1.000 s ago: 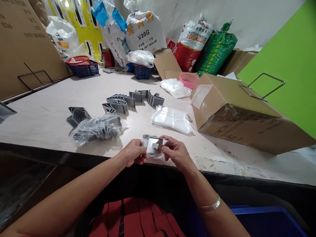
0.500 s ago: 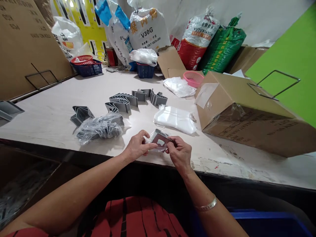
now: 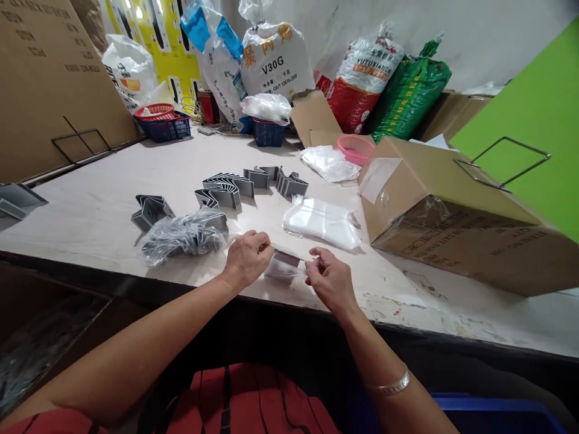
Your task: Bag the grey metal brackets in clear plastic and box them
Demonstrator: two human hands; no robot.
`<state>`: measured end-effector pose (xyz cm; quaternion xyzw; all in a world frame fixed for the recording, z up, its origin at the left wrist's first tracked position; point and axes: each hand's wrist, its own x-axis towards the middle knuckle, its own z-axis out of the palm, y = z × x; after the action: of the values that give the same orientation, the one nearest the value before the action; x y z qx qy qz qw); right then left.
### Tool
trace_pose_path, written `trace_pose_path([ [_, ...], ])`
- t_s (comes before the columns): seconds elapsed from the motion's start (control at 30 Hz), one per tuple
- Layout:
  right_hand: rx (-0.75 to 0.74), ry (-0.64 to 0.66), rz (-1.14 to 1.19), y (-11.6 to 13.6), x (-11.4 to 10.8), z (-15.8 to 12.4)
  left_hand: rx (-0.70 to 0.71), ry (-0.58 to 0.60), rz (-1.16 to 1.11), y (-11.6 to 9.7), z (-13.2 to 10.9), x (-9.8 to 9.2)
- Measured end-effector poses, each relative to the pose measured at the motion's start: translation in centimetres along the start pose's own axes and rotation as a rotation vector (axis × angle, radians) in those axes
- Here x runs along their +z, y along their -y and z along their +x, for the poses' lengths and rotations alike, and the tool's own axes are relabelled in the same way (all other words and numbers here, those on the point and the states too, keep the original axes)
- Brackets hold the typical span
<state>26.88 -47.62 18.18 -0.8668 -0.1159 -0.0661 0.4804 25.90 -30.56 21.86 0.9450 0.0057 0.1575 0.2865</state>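
A small grey metal bracket in a clear plastic bag rests low on the table's front edge between my hands. My left hand is closed, pinching the bag's left end. My right hand is closed too, pinching the bag's right end. Just left of my left hand lies a heap of bagged brackets. Bare grey brackets stand in a curved row further back, with a few more brackets at the left. A stack of empty clear bags lies behind my right hand.
A cardboard box lies on the right of the table. At the back are filled sacks, blue baskets, a pink bowl and loose plastic. A blue bin sits below right.
My hands have lowered the bagged bracket from a raised, tilted hold to lie flat on the table edge, and they have drawn apart to the bag's two ends.
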Motion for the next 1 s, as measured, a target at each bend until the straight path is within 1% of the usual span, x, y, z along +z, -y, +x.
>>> trace_pose_path([
  [0.03,0.038,-0.051,0.042,0.2,0.0,-0.2,0.005,-0.016,-0.092,0.1,-0.2,-0.1],
  [0.07,0.037,-0.111,0.078,0.4,0.1,-0.4,0.005,-0.023,-0.190,0.2,-0.4,-0.2],
  [0.13,-0.048,-0.212,0.123,0.9,0.4,-1.0,-0.032,-0.031,-0.395,0.2,-0.8,-0.4],
  [0.17,-0.099,-0.229,0.138,1.1,0.5,-1.3,-0.074,-0.027,-0.501,0.2,-1.0,-0.5],
  [0.2,-0.138,-0.206,0.154,1.3,0.6,-1.6,-0.124,-0.015,-0.607,0.1,-1.1,-0.6],
  [0.23,-0.164,-0.149,0.171,1.5,0.6,-1.8,-0.171,0.002,-0.708,0.1,-1.2,-0.7],
  [0.3,-0.229,0.011,0.178,1.6,0.5,-2.0,-0.230,0.062,-0.878,0.0,-1.5,-0.7],
  [0.37,-0.373,0.152,0.105,1.6,0.2,-2.1,-0.251,0.134,-0.977,0.1,-1.9,-0.5],
  [0.4,-0.464,0.185,0.023,1.5,0.1,-2.0,-0.251,0.163,-0.986,0.2,-2.2,-0.4],
  [0.43,-0.552,0.183,-0.083,1.5,0.1,-2.0,-0.246,0.186,-0.971,0.3,-2.5,-0.2],
  [0.5,-0.681,0.109,-0.307,1.4,0.3,-1.7,-0.220,0.192,-0.880,0.6,-3.2,0.3],
  [0.57,-0.756,0.039,-0.439,1.5,0.6,-1.2,-0.186,0.167,-0.755,0.7,-3.7,0.6],
  [0.63,-0.806,0.037,-0.472,1.6,1.0,-0.6,-0.153,0.153,-0.652,0.7,-3.9,0.9],
  [0.7,-0.807,0.048,-0.514,2.0,1.4,0.2,-0.119,0.192,-0.594,0.5,-3.9,1.2],
  [0.77,-0.761,0.073,-0.621,2.4,1.5,1.1,-0.085,0.258,-0.558,0.4,-3.9,1.4],
  [0.8,-0.726,0.108,-0.686,2.7,1.5,1.6,-0.077,0.287,-0.550,0.3,-3.9,1.4],
  [0.87,-0.657,0.239,-0.782,3.0,1.4,2.6,-0.059,0.321,-0.563,0.3,-4.1,1.2],
  [0.9,-0.624,0.318,-0.800,3.1,1.3,3.0,-0.035,0.309,-0.569,0.5,-4.2,0.8],
  [0.93,-0.594,0.381,-0.797,3.2,1.2,3.5,0.004,0.269,-0.560,0.7,-4.3,0.3],
  [0.97,-0.571,0.410,-0.771,3.3,1.2,3.8,0.055,0.205,-0.524,1.1,-4.2,-0.5],
  [1.0,-0.558,0.399,-0.720,3.4,1.3,4.2,0.105,0.124,-0.454,1.6,-3.9,-1.5],
])
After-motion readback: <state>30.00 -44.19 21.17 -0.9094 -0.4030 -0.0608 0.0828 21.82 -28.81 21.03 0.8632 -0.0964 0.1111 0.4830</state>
